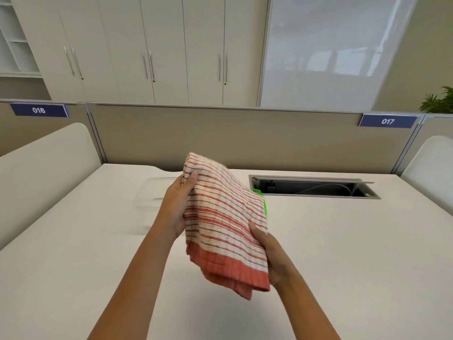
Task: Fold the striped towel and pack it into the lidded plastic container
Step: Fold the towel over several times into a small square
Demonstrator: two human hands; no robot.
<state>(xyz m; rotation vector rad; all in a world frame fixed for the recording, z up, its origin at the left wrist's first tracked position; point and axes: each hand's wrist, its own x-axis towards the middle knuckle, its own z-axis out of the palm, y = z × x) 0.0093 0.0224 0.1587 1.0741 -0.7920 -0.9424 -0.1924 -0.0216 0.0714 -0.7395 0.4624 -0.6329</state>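
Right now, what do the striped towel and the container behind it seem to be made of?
The striped towel, held by the left hand and right hand, looks like woven cotton: soft, matte, ribbed texture, limp folds. The container looks like clear, slightly glossy plastic, since the white table shows through it; its edges are faint, so this is less certain.

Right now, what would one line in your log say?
stage: folding | red-and-white striped towel: folded, held above white table | left hand, right hand: gripping | clear plastic container: behind, unpacked
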